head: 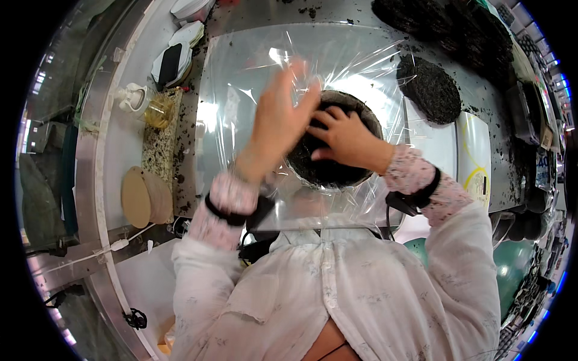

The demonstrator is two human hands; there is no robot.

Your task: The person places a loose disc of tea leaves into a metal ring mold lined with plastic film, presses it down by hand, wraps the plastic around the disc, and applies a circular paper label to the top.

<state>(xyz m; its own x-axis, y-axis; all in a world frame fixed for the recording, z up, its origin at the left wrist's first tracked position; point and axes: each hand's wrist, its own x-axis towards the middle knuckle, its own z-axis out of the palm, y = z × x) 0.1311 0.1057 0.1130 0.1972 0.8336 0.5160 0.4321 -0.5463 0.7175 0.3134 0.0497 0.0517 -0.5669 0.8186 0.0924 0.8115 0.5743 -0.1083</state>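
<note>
A round, dark-lined container (372,118) stands before me on clear plastic film (244,90) spread over the table. My right hand (341,137) is inside its rim, fingers spread and bent over dark, crumbly material (338,173). Blurred by motion, my left hand (282,117) is raised at the container's left edge with its fingers extended. It has nothing visible in its grasp, though film shines around its fingertips. Whether the right fingertips touch or pinch the dark material is hard to tell. A dark, round, flat cake (431,90) lies to the upper right of the container.
More dark cakes (451,31) are piled at the back right. Along the left stand a spool (137,197), a speckled slab (158,158), a spray bottle with yellow liquid (158,110) and a black phone (170,64). A printed plastic roll (473,153) lies at right.
</note>
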